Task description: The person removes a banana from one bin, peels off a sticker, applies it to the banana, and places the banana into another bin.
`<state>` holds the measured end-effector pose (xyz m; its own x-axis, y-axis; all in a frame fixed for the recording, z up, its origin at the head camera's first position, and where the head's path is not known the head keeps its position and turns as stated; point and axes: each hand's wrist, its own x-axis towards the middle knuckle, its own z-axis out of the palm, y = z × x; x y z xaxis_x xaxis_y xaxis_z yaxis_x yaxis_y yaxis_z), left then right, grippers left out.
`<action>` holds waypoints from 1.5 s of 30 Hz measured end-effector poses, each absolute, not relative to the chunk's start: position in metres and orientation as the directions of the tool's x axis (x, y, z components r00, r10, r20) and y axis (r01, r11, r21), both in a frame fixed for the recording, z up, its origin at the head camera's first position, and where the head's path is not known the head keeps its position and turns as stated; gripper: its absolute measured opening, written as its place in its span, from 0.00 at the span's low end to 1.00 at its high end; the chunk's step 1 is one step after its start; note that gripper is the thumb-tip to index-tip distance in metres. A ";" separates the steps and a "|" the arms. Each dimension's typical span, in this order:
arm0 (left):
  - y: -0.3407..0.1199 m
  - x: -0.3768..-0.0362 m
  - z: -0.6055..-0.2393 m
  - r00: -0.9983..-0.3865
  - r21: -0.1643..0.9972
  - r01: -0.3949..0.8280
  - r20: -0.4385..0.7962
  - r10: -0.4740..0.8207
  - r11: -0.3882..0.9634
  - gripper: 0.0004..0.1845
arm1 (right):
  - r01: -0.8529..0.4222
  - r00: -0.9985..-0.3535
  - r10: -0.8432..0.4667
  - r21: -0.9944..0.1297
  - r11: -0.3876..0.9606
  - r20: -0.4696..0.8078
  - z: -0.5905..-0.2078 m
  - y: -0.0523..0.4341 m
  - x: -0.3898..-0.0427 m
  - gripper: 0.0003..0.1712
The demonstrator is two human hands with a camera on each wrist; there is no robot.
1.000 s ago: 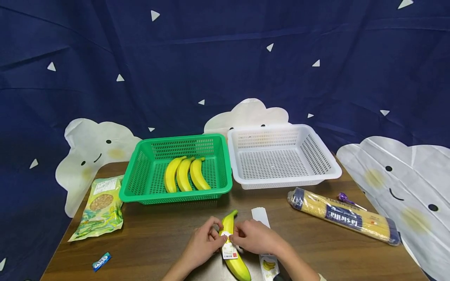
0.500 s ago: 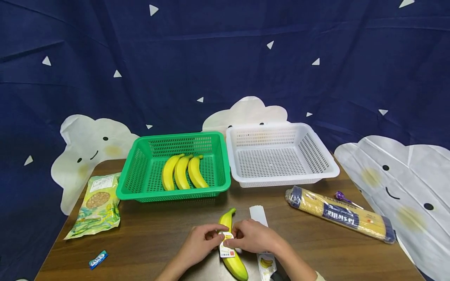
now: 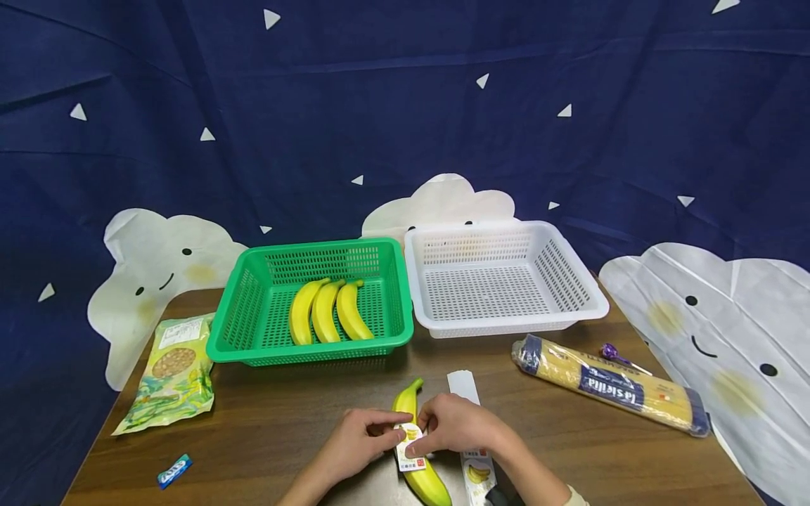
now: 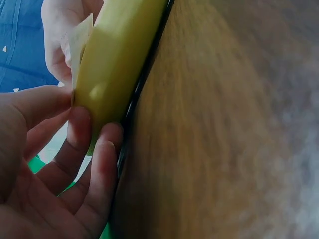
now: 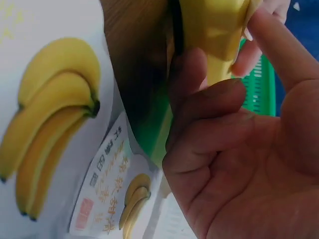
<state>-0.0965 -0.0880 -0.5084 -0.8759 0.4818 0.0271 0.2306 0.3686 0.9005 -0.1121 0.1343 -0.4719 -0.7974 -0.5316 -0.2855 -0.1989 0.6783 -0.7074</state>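
A yellow banana (image 3: 430, 486) with a greenish stem lies on the table, a white sticker (image 3: 410, 462) with a banana picture across its upper side. My left hand (image 3: 357, 443) holds the banana from the left, thumb at the sticker's edge; in the left wrist view its fingertips touch the peel (image 4: 117, 59). From the right, my right hand (image 3: 462, 425) lays its thumb on the sticker, its other fingers curled against the banana's side. One sticker edge (image 4: 79, 47) stands off the peel in the left wrist view. Beside the right hand lies a strip of banana stickers (image 3: 465, 386), partly under that forearm.
Behind the hands stand a green basket (image 3: 310, 357) with three bananas (image 3: 325, 313) and a white basket (image 3: 506, 327). On the right lie a spaghetti pack (image 3: 610, 386) and a purple lollipop (image 3: 610, 351). A yellow-green bag (image 3: 171, 372) and a small blue packet (image 3: 174, 471) lie left.
The right thumb has moved onto the sticker, which lies flatter along the banana than a second ago. Both hands stay at the banana. The head view has shifted slightly.
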 end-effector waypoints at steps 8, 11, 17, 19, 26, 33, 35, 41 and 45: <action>-0.088 -0.099 -0.509 -0.862 0.881 0.286 0.065 0.503 0.376 0.13 | -0.262 -0.819 -0.533 -0.686 0.679 -0.214 -0.470 0.133 -0.111 0.26; -0.089 -0.102 -0.504 -0.857 0.870 0.296 0.060 0.512 0.394 0.14 | -0.236 -0.830 -0.510 -0.687 0.688 -0.226 -0.469 0.132 -0.110 0.23; -0.090 -0.112 -0.477 -0.855 0.838 0.367 0.134 0.501 0.403 0.12 | -0.172 -0.839 -0.470 -0.686 0.707 -0.274 -0.469 0.132 -0.110 0.23; -0.090 -0.117 -0.465 -0.845 0.804 0.435 0.209 0.491 0.406 0.10 | -0.156 -0.842 -0.460 -0.690 0.707 -0.281 -0.469 0.131 -0.109 0.24; -0.077 -0.139 -0.429 -0.720 0.557 0.694 0.550 0.423 0.457 0.05 | -0.186 -0.877 -0.410 -0.610 0.770 -0.251 -0.468 0.130 -0.105 0.23; -0.061 -0.171 -0.414 -0.602 0.259 0.743 0.661 0.447 0.617 0.12 | -0.155 -0.880 -0.398 -0.636 0.756 -0.259 -0.467 0.136 -0.102 0.21; -0.058 -0.180 -0.416 -0.633 0.216 0.715 0.605 0.484 0.665 0.17 | -0.150 -0.878 -0.403 -0.652 0.743 -0.258 -0.466 0.137 -0.101 0.20; -0.050 -0.197 -0.427 -0.749 0.150 0.643 0.329 0.575 0.751 0.23 | -0.150 -0.872 -0.419 -0.677 0.720 -0.252 -0.466 0.141 -0.099 0.16; -0.045 -0.201 -0.430 -0.752 0.145 0.653 0.241 0.613 0.744 0.22 | -0.151 -0.875 -0.417 -0.681 0.717 -0.244 -0.466 0.145 -0.096 0.14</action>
<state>-0.2007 -0.0447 -0.4297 -0.7523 0.6130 0.2414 0.6525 0.7438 0.1448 -0.0961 0.1448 -0.4660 -0.8753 -0.4172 -0.2445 -0.1513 0.7166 -0.6809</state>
